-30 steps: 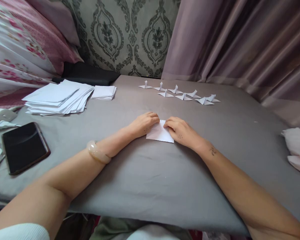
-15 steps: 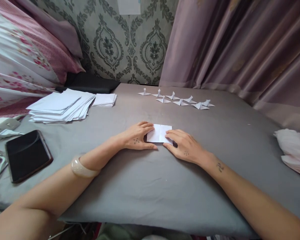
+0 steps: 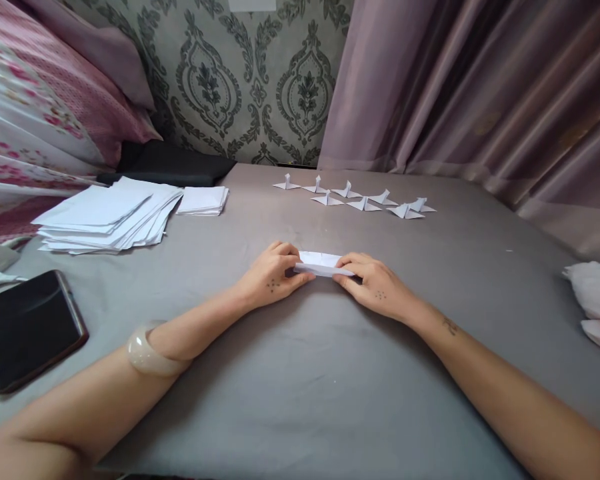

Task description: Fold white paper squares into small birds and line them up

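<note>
Paper sheet (image 3: 321, 269), seen flat half a second earlier, is now raised along its near edge; ends are pinched by left grip (image 3: 276, 272) and right grip (image 3: 374, 280). Fold apparently being formed.

This is looking like a room in a home: purple curtains (image 3: 430, 87) are hanging, leafy wallpaper (image 3: 257, 87) is showing behind, and pink flowery cloth (image 3: 50, 107) is drooping beside the worktop (image 3: 280, 393).

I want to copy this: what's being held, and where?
A white paper: the left hand holds its left end, the right hand its right end.
</note>
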A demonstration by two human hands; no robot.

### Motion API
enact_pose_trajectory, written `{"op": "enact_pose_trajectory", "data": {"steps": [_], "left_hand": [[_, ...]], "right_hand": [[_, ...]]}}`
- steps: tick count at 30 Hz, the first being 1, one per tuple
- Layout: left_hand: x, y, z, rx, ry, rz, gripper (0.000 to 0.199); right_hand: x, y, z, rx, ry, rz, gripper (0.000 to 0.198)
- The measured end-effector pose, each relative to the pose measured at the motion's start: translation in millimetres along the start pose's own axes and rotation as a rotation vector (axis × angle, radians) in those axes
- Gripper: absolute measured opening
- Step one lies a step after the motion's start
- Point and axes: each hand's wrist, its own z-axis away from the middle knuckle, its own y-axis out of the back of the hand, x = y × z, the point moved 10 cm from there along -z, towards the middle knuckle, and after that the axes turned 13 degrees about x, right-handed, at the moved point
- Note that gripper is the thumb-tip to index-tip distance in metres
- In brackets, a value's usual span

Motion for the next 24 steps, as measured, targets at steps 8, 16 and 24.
{"op": "enact_pose_trajectory", "data": {"steps": [8,16,24], "left_hand": [[-25.4,0.3,-1.8,0.071,0.31,-0.001,0.042],[-37.5,-2.9,-1.3,0.049,0.391,-0.042,0.028],[-38.6,-4.6,0.6,0.04,0.349,-0.102,0.024]], "right_hand": [[29.4,-6.7,-8.8,0.102,-0.256,-0.002,0.03],[37.8,-1.6,-3.1,0.215,-0.351,0.142,0.031],[44.6,0.6,-0.3,0.201,-0.389,0.125,0.028]]}}
